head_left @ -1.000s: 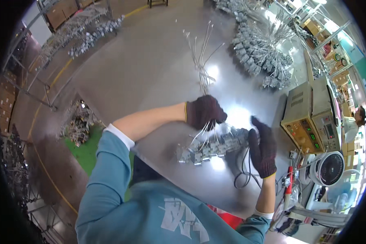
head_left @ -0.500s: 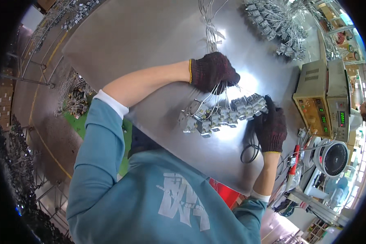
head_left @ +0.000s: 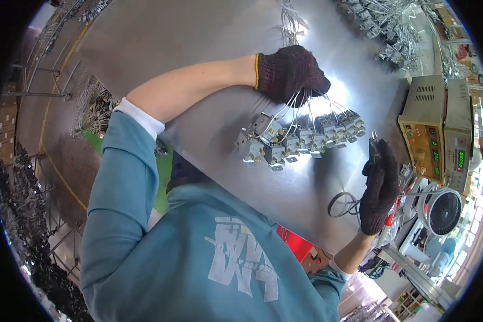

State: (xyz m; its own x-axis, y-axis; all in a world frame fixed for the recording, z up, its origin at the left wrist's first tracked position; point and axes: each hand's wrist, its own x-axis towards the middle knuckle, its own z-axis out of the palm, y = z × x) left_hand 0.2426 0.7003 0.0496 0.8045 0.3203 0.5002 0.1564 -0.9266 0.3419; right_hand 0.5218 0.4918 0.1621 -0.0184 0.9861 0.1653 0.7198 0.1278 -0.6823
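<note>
The beige bench instrument [head_left: 437,129] at the right edge of the metal table carries two small dark display windows: one with green lit digits [head_left: 436,155] low on its yellowish front panel, and a second, also green [head_left: 460,159], just to the right of it on the neighbouring grey-beige face. A white printed emblem [head_left: 241,257] sits on the back of the person's teal shirt, well below and to the left of that instrument. No packages or signs can be made out around it.
</note>
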